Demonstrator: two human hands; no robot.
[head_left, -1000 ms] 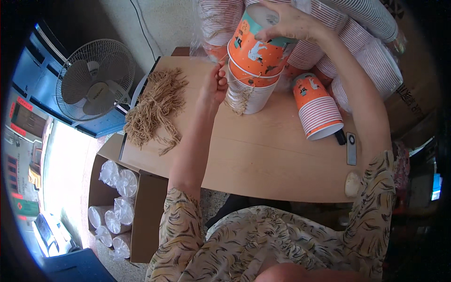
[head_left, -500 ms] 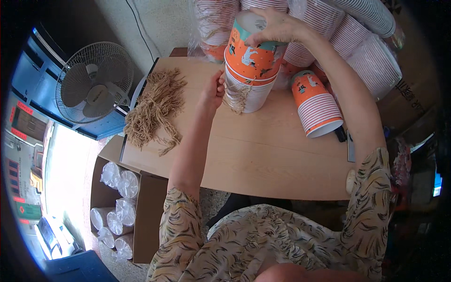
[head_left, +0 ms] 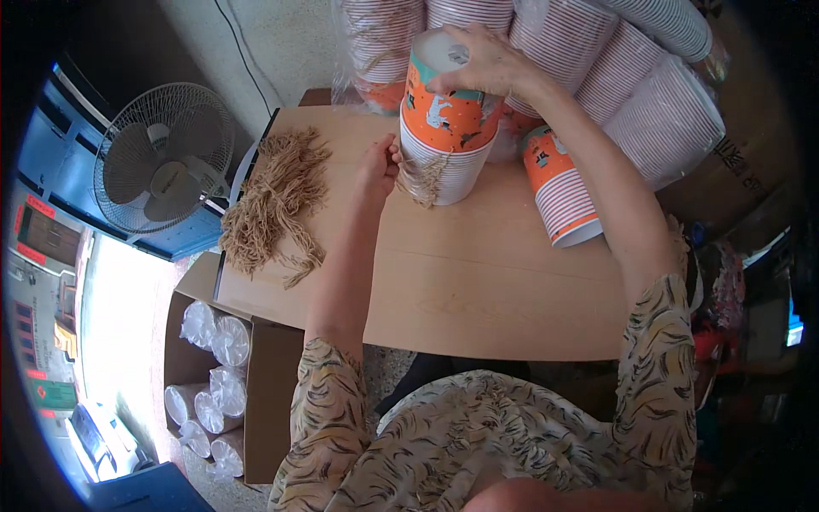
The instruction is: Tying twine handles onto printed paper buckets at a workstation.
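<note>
Gripping the top of the upright orange paper cup stack (head_left: 448,119) at twelve o'clock on the counter (head_left: 478,282), the right hand (head_left: 482,61) clamps it; the left hand (head_left: 380,162) pinches twine strands (head_left: 422,177) at the stack's nine o'clock side.

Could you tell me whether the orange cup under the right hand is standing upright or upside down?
Upside down: the orange cup sits mouth-down over a striped stack, its white base up under the right hand.

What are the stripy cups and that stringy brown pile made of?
The cups look like printed paper: matte, thin rims, nested tightly. The pile seems to be twisted paper or jute cord: tan, dull and frayed; which one I cannot tell.
</note>
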